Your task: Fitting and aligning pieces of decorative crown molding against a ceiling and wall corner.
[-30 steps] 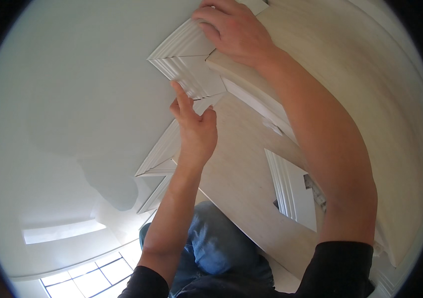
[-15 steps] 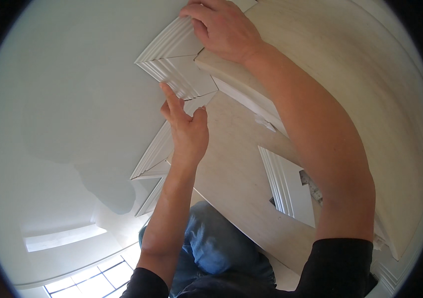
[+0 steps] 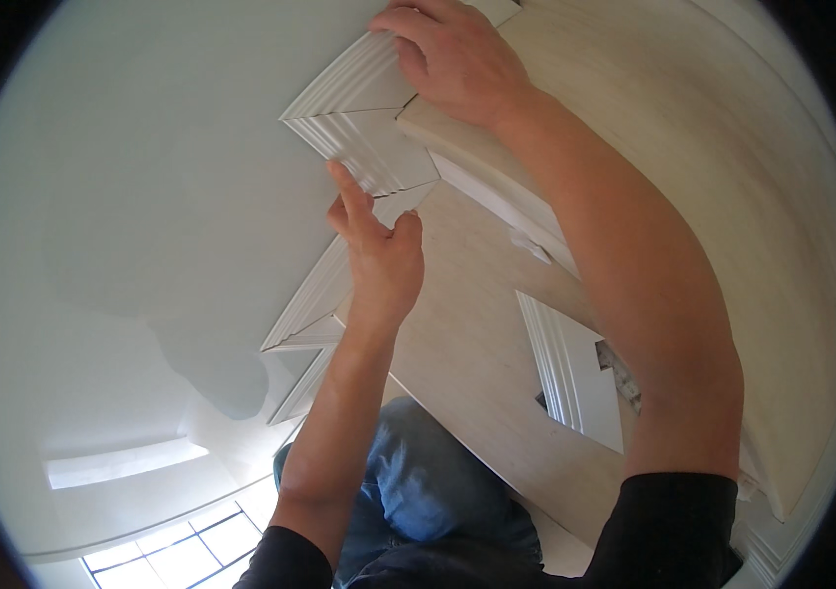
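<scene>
White ridged skirting pieces step along the wall beside wooden stairs. My right hand [image 3: 459,61] lies against the upper horizontal skirting piece [image 3: 347,80], its fingers bent over the moulded edge and its thumb apart. Below it, my left hand [image 3: 382,253] has its index finger stretched to the edge of the short upright skirting piece [image 3: 357,149]; the other fingers are partly curled and the thumb stands away. A thin dark joint line runs between the two pieces. Neither hand is seen wrapped round anything.
A loose white ridged skirting offcut [image 3: 575,368] lies on the wooden tread [image 3: 452,314], partly over a grey patterned object [image 3: 619,378]. A crumpled white scrap [image 3: 531,245] sits by the riser. Further skirting [image 3: 305,294] steps down the pale wall [image 3: 143,196], which has a darker patch.
Both hands keep nearly the same places on the skirting pieces. The view has shifted slightly, so the scene sits a little further right. Nothing is seen to be picked up or released.
</scene>
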A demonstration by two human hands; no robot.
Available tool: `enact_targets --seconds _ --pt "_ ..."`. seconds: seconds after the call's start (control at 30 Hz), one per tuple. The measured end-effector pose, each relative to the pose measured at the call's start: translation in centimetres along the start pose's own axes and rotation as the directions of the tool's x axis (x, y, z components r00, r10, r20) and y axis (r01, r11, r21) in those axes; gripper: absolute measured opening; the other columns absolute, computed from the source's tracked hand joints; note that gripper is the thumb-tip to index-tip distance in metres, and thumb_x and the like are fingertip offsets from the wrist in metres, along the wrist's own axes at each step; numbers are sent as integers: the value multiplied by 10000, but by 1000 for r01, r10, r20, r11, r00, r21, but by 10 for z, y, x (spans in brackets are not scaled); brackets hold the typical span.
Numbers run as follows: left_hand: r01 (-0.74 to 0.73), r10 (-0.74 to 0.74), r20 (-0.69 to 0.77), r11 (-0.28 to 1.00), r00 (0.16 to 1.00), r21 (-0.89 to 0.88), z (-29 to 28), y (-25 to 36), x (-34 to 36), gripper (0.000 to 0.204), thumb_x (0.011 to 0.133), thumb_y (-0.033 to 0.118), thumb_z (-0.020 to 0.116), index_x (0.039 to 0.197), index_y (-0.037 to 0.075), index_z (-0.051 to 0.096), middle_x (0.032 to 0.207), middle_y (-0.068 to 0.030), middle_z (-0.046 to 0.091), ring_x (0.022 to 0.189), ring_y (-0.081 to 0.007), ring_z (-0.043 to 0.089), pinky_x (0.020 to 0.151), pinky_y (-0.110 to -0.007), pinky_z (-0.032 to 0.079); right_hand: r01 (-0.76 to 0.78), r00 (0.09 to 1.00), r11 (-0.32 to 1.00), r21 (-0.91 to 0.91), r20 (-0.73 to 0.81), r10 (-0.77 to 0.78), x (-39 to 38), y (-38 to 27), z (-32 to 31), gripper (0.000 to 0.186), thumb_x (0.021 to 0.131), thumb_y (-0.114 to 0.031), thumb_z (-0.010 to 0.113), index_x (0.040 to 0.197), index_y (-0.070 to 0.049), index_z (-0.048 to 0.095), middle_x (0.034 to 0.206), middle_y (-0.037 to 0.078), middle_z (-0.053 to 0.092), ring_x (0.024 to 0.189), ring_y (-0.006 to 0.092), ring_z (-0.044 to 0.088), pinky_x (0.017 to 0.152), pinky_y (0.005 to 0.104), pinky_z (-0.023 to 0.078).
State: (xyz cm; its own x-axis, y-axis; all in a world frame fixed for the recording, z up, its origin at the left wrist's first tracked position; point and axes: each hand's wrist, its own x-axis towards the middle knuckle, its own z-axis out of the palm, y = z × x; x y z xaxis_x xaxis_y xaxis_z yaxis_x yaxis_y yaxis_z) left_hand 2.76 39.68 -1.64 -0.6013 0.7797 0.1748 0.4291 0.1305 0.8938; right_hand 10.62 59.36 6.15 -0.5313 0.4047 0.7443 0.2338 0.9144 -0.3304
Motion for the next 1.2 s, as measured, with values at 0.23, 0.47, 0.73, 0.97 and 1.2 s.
enact_targets --seconds 0.23,0.47,0.73,0.97,1.2 --pt "1 -1 5 1000 1000 1 -1 -4 1 930 957 23 513 1695 100 -47 1598 -271 142 1507 -478 310 1064 -474 562 8 1000 1000 -4 -11 -8 0 1 3 291 1001 -85 598 1277 -34 678 1377 153 594 1276 332 580 1119 429 465" --pt "-48 49 -17 998 999 38 0 -5 1 953 944 55 558 1673 12 -54 1518 -308 246 1381 -437 356 1186 -485 342 34 999 999 17 -16 -34 0 3 2 297 999 -74 593 1281 -32 677 1381 156 592 1277 331 579 1123 427 459" --pt "-57 57 -16 997 998 42 1 -1 0 956 938 43 556 1663 -11 -64 1523 -323 235 1397 -429 342 1230 -493 307 9 1000 1000 -1 2 -9 0 3 2 297 999 -75 592 1281 -27 675 1392 166 588 1292 338 572 1134 436 453" --pt "-51 51 -28 999 998 7 1 -3 1 931 938 39 524 1689 62 -25 1586 -309 173 1503 -494 312 1046 -460 580 22 1000 1000 -8 -12 -22 0 3 2 295 997 -73 592 1277 -27 674 1395 173 587 1297 343 570 1135 435 454" --pt "-58 59 -12 997 998 42 2 -1 0 961 941 39 558 1662 -9 -75 1535 -330 222 1421 -432 320 1242 -488 294 23 1000 1000 -3 -12 -23 0 5 3 305 985 -65 598 1278 -30 673 1377 172 592 1270 342 584 1116 433 466"
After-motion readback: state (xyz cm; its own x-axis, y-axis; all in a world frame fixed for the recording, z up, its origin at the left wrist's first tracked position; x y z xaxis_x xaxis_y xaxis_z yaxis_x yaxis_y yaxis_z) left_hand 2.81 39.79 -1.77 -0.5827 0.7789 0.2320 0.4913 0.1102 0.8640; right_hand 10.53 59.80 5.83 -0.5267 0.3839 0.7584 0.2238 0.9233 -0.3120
